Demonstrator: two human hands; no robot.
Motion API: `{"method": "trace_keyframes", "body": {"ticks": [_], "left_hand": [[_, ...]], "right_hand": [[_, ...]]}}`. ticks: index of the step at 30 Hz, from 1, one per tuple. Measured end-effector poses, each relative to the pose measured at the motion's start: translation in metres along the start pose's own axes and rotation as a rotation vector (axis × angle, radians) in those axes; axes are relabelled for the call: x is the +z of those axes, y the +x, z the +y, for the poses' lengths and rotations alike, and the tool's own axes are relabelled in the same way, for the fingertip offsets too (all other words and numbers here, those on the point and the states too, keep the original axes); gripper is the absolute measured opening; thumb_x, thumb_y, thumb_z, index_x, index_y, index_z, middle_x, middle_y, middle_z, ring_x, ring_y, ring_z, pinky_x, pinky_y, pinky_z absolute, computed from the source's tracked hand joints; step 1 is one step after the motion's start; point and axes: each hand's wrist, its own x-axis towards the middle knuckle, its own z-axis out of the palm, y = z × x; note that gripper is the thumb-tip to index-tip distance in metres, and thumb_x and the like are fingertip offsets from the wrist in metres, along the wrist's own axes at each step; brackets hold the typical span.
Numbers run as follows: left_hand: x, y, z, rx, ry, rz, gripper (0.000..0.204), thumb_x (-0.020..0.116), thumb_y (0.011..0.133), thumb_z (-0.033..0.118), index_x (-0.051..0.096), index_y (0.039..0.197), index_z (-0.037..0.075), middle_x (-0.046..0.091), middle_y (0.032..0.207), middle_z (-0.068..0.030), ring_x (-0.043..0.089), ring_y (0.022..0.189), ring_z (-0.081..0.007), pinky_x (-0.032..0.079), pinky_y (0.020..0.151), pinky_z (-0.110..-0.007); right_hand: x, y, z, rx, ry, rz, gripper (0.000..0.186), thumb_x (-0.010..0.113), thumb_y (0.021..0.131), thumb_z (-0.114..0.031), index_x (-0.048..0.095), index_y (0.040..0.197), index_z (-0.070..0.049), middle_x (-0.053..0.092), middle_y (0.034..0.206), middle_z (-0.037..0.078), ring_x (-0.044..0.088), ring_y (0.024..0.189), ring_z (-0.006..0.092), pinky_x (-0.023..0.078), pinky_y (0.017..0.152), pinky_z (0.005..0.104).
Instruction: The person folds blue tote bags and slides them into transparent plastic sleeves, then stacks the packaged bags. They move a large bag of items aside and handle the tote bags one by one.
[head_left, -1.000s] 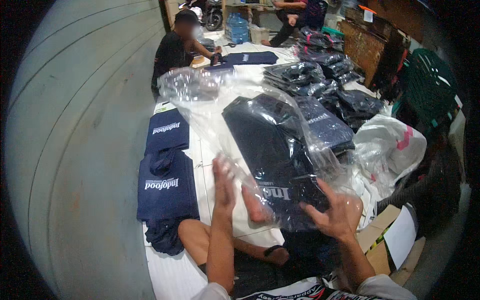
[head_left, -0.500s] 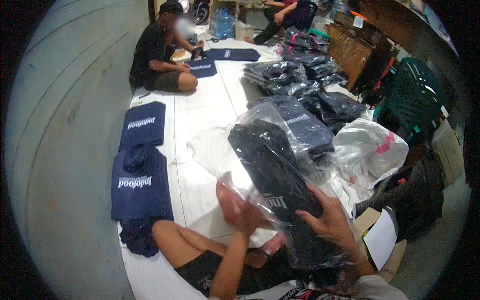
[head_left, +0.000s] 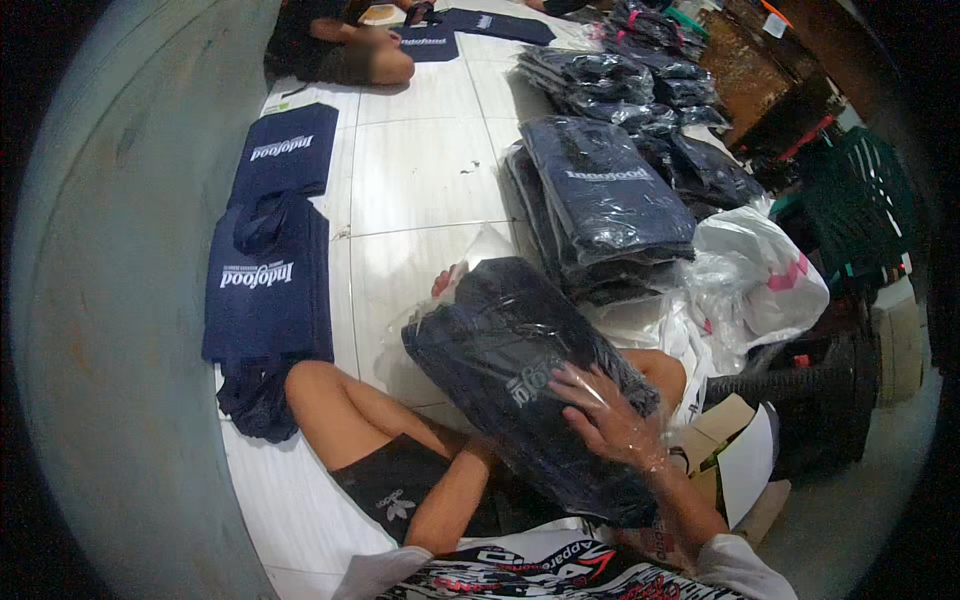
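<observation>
A clear plastic package of dark navy tote bags [head_left: 490, 335] lies tilted across my lap, pale print showing through the film. My right hand [head_left: 603, 415] rests flat on its upper face near the print, fingers spread. Behind the package goes my left forearm, and most of that hand is hidden. Reddish fingertips of my left hand [head_left: 441, 283] show at the package's far left corner, gripping it from beneath. Loose clear film sticks up at the far edge.
Navy tote bags [head_left: 265, 285] lie along the left wall. Wrapped bags [head_left: 610, 190] are stacked ahead to the right, beside a white plastic bag [head_left: 755, 285]. Cardboard and paper [head_left: 745, 465] sit by my right arm. Another person [head_left: 340, 50] sits at the far left on the tiles.
The package has swung flatter and to the left, its broad face now turned up. My right hand has moved from its right edge onto the face. The view has tilted downward.
</observation>
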Motion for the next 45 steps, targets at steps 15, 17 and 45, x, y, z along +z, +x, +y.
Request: {"method": "trace_keyframes", "body": {"ticks": [15, 17, 45], "left_hand": [[-0.008, -0.016, -0.004, -0.027, -0.007, 0.065, 0.068, 0.047, 0.107, 0.047, 0.034, 0.161, 0.007, 0.044, 0.158, -0.0173, 0.049, 0.14, -0.0361, 0.038, 0.12, -0.05], [-0.01, -0.021, -0.006, -0.031, -0.017, 0.073, 0.068, 0.048, 0.107, 0.046, 0.034, 0.161, 0.007, 0.043, 0.158, -0.0174, 0.049, 0.14, -0.0362, 0.038, 0.12, -0.05], [-0.006, -0.021, -0.008, 0.024, -0.122, 0.054, 0.069, 0.054, 0.105, 0.036, 0.029, 0.162, 0.006, 0.041, 0.159, -0.0193, 0.049, 0.14, -0.0376, 0.039, 0.119, -0.054]], "right_hand": [[0.008, 0.005, -0.004, 0.297, -0.581, 0.111, 0.059, 0.074, 0.083, -0.02, 0.064, 0.135, 0.006, 0.028, 0.175, 0.013, 0.027, 0.161, 0.0353, 0.025, 0.128, 0.0581], [0.028, -0.003, 0.005, 0.196, -0.633, 0.012, 0.068, 0.077, 0.085, -0.022, 0.056, 0.145, 0.003, 0.03, 0.172, 0.017, 0.029, 0.159, 0.0347, 0.026, 0.127, 0.0577], [0.127, 0.148, 0.039, 0.026, -0.35, 0.245, 0.059, 0.054, 0.106, -0.043, 0.048, 0.16, -0.019, 0.039, 0.169, 0.015, 0.029, 0.159, 0.0352, 0.015, 0.128, 0.0652]]}}
